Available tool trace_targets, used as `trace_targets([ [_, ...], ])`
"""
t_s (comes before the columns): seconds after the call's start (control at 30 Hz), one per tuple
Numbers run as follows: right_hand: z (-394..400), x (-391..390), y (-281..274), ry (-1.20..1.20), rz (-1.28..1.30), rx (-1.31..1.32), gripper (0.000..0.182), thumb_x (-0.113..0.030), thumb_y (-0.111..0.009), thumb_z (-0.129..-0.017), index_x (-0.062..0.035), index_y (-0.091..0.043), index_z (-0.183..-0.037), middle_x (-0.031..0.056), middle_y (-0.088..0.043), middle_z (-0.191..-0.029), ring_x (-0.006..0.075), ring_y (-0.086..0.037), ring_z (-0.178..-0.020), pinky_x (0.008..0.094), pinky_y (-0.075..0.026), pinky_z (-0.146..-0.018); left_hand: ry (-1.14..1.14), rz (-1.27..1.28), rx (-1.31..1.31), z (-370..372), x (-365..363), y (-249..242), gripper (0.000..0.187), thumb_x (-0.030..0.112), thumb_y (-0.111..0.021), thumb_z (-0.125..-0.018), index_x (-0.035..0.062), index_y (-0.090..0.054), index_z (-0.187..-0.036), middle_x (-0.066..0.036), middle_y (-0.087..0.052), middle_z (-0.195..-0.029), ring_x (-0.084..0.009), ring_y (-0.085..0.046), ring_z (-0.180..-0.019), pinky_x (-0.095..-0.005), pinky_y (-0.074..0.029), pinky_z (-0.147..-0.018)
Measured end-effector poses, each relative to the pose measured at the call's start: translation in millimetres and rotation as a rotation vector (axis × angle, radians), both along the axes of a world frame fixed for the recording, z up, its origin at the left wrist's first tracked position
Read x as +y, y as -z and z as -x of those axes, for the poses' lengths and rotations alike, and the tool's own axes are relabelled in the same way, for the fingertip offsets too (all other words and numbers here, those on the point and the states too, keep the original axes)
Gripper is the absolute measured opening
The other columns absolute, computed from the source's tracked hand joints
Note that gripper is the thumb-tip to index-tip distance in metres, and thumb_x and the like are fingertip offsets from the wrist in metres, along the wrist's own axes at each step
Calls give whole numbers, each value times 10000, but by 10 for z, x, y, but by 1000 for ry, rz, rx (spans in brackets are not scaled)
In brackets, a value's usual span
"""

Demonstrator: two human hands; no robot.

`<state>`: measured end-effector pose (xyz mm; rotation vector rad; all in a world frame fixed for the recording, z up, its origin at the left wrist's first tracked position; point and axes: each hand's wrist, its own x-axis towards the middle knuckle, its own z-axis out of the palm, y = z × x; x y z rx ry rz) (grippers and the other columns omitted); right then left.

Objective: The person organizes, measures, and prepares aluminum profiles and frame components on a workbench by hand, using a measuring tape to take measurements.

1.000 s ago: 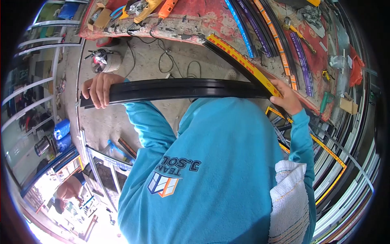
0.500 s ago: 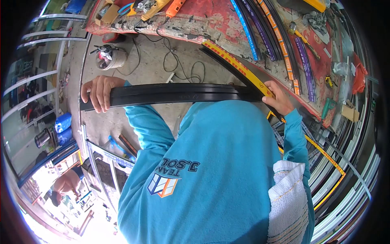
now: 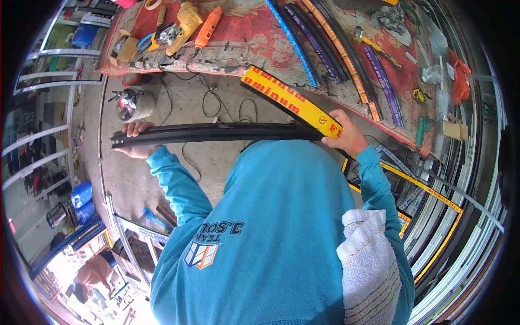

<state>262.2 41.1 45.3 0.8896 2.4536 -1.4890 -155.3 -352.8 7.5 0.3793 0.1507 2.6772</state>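
Observation:
My left hand [image 3: 136, 137] is closed around the left end of a long black aluminium profile [image 3: 200, 133], which lies level across in front of my body. My right hand [image 3: 346, 133] grips a shorter black profile with a yellow, red-lettered label [image 3: 287, 100]. This labelled piece slants up and left from my fingers, its lower end meeting the right end of the long profile. How the two ends are joined is hidden by my hand and the label. Both pieces are held above the concrete floor [image 3: 179, 162].
Ahead stands a bench with a worn red cover [image 3: 238, 32], carrying an orange power tool [image 3: 208, 28], a yellow tool [image 3: 186, 28] and several labelled profiles [image 3: 352, 57]. A bucket [image 3: 142, 105] and cables [image 3: 208, 97] are on the floor. Long profiles [image 3: 460, 216] lie right. Another person [image 3: 97, 273] is behind left.
Both profiles have turned, so the yellow label now faces me more fully and the long piece shows a narrower side. My left hand has shifted its grip. My right hand moved slightly left.

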Motion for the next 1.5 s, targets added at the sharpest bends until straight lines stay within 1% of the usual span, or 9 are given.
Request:
trace_targets([
  [0.03, -15, -9, -26, 33, -18, 48, 732, -309, -849, -679, -47, -465, -1245, 167, -616, -1113, 300, -628, -1048, 388, -483, -900, -37, 54, -10, 19, -19, -9, 613, 644, -704, -786, 96, -565, -1022, 0, -591, -828, -144, -591, -756, -318, -525, -753],
  [0.1, -37, -12, -81, 48, -90, 68, 741, -309, -854, -674, -55, -461, -1249, 178, -618, -1128, 316, -628, -1061, 396, -485, -902, -70, 99, -18, 9, -37, -31, 660, 698, -656, -797, 88, -564, -1030, -4, -588, -826, -153, -585, -746, -324, -522, -738],
  [0.17, -36, -25, -165, 58, -155, 90, 750, -308, -859, -669, -62, -457, -1253, 188, -619, -1143, 332, -629, -1075, 404, -487, -903, -286, 373, -102, 0, -36, -83, 778, 812, -520, -800, 68, -579, -1019, -30, -585, -817, -181, -571, -723, -339, -507, -701],
  [0.27, -19, -28, -352, 77, -250, -39, 785, -314, -864, -661, -72, -457, -1288, 208, -610, -1200, 370, -616, -1104, 422, -490, -910, -472, 591, -214, -87, 114, -202, 831, 852, -444, -803, 58, -602, -993, -52, -583, -811, -205, -554, -693, -350, -492, -679],
  [0.33, -54, -15, -348, 55, -303, 10, 825, -301, -856, -666, -95, -445, -1351, 210, -593, -1264, 383, -600, -1134, 440, -490, -927, -463, 576, -195, -97, 146, -201, 829, 849, -450, -802, 52, -630, -943, -79, -602, -802, -228, -573, -702, -357, -497, -693],
  [0.4, -109, -4, -313, 28, -349, 16, 853, -297, -853, -668, -107, -430, -1384, 203, -581, -1291, 384, -596, -1144, 447, -487, -940, -637, 698, -230, -151, 226, -217, 819, 843, -458, -803, 53, -645, -910, -99, -625, -800, -245, -595, -721, -369, -499, -707],
  [0.73, -284, -72, -328, -16, -428, -136, 941, -356, -836, -684, -136, -383, -1478, 223, -510, -1388, 419, -505, -1271, 486, -443, -1027, -592, 623, -236, -183, 277, -142, 776, 830, -453, -819, 97, -674, -946, -141, -665, -816, -285, -630, -724, -395, -518, -705],
  [1.03, -342, -32, -377, -28, -461, -99, 926, -354, -833, -682, -136, -403, -1472, 239, -532, -1353, 428, -535, -1233, 491, -456, -1008, -552, 762, -179, -360, 463, -201, 741, 837, -425, -827, 203, -623, -1155, -148, -688, -839, -314, -650, -708, -444, -532, -684],
  [1.5, -371, -1, -421, -22, -505, -59, 931, -320, -846, -673, -136, -399, -1468, 225, -543, -1324, 426, -570, -1167, 485, -484, -956, -505, 738, -174, -423, 606, -207, 717, 821, -419, -844, 205, -622, -1149, -129, -684, -836, -300, -646, -701, -461, -533, -701],
])
